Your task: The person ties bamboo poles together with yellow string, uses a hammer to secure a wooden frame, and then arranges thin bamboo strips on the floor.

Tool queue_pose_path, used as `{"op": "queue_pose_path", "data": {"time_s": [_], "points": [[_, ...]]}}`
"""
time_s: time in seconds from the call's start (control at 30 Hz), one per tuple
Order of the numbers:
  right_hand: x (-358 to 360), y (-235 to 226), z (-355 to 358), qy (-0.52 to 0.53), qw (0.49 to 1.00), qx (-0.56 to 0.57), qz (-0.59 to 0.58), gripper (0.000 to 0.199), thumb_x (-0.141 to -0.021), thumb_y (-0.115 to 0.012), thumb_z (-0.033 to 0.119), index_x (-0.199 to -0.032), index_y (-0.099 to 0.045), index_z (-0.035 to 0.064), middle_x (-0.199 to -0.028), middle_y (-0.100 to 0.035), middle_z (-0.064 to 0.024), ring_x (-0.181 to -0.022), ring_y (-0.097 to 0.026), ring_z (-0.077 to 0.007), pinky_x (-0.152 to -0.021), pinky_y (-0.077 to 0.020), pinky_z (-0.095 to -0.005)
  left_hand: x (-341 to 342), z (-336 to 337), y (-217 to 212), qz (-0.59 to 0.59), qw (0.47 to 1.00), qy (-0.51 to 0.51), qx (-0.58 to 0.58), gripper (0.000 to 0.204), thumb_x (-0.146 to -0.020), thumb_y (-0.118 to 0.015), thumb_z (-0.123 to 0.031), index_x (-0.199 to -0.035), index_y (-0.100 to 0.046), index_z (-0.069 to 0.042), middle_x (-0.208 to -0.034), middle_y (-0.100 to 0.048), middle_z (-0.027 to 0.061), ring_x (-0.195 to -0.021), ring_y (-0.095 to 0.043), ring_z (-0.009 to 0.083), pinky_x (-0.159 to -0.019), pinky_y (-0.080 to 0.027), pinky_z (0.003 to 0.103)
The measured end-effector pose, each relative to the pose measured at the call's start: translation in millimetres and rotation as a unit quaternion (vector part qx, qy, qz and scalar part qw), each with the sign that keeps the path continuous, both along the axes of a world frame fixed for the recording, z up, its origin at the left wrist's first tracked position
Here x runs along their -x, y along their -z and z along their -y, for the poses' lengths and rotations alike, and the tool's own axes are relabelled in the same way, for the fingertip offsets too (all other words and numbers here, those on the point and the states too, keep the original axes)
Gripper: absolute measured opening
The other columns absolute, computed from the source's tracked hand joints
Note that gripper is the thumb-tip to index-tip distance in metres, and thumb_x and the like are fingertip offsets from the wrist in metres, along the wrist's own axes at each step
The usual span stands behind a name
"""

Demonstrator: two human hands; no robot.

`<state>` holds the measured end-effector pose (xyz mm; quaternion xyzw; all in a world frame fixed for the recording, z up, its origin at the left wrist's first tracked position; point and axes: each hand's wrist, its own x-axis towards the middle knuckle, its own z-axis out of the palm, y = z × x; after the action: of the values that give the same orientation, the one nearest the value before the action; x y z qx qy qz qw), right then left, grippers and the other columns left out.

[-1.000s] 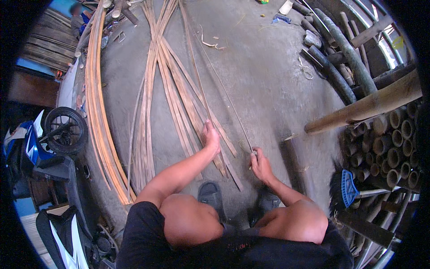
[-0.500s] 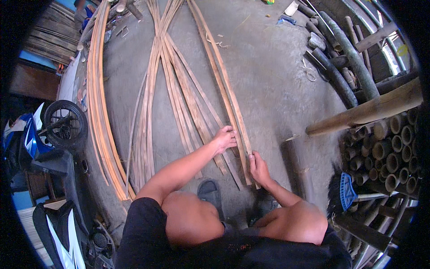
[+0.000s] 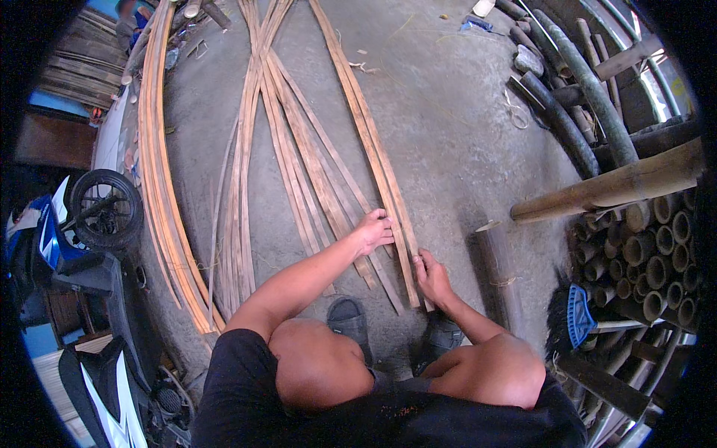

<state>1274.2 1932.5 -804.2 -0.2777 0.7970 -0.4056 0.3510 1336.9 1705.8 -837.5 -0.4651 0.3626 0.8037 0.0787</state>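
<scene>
Two long bamboo strips run side by side from the far edge down to my hands, with a narrow gap between them. My left hand is closed at the left strip, its fingers curled against the edge. Lower down, my right hand grips the right strip near its close end, thumb uppermost. The undersides of both grips are hidden. Just left of these, more bamboo strips lie on the floor and cross another bundle in an X.
A bundle of orange-brown strips lies at the left, beside a motorbike. To the right are a bamboo log, a thick pole, stacked bamboo tubes and a blue broom. Another person is at the far left.
The two strips lie closer together along their length, the right one having shifted left toward the other. Both hands stay in nearly the same place. The view has shifted slightly.
</scene>
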Motion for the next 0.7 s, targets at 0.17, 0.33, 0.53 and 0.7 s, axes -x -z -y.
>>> {"op": "queue_pose_path", "data": {"time_s": [0.17,0.33,0.53,0.7], "points": [[4.7,27.4,-5.2,-0.029,0.998,0.012,0.046,0.041,-0.105,-0.053,0.034,-0.127,-0.062,0.0004,-0.112,-0.069,-0.0288,-0.107,-0.068,-0.0427,-0.09,-0.0526,-0.0471,2.5,-0.9,4.5,0.016,1.0,0.003,0.004,0.028,-0.105,-0.053,-0.015,-0.13,-0.045,-0.008,-0.125,-0.063,0.0182,-0.116,-0.065,0.0368,-0.102,-0.051,0.051],[18.7,47.9,-5.3,-0.036,0.988,0.035,0.145,0.044,-0.105,-0.054,0.036,-0.128,-0.061,-0.001,-0.114,-0.071,-0.0233,-0.109,-0.068,-0.0318,-0.095,-0.0514,-0.042,6.7,1.8,-6.1,0.002,1.0,0.027,-0.013,0.027,-0.104,-0.056,-0.018,-0.128,-0.049,-0.007,-0.122,-0.063,0.0157,-0.114,-0.064,0.0339,-0.1,-0.052,0.048],[31.7,36.6,3.3,-0.056,0.962,0.051,0.262,0.038,-0.109,-0.048,0.029,-0.133,-0.06,0.0017,-0.116,-0.067,-0.0039,-0.106,-0.058,-0.0139,-0.096,-0.0472,-0.0326,5.2,3.4,-1.8,-0.034,0.999,0.038,-0.011,0.026,-0.103,-0.059,-0.018,-0.125,-0.053,-0.007,-0.122,-0.062,0.0132,-0.113,-0.063,0.0302,-0.099,-0.052,0.045],[39.0,33.7,2.1,-0.046,0.941,0.029,0.333,0.041,-0.109,-0.049,0.032,-0.139,-0.059,0.0061,-0.115,-0.067,-0.0012,-0.102,-0.058,-0.0116,-0.089,-0.0487,-0.0314,5.3,3.5,-9.7,-0.039,0.998,0.027,-0.037,0.033,-0.102,-0.06,-0.017,-0.131,-0.05,-0.004,-0.128,-0.062,0.0157,-0.121,-0.062,0.0313,-0.105,-0.05,0.046]]}}
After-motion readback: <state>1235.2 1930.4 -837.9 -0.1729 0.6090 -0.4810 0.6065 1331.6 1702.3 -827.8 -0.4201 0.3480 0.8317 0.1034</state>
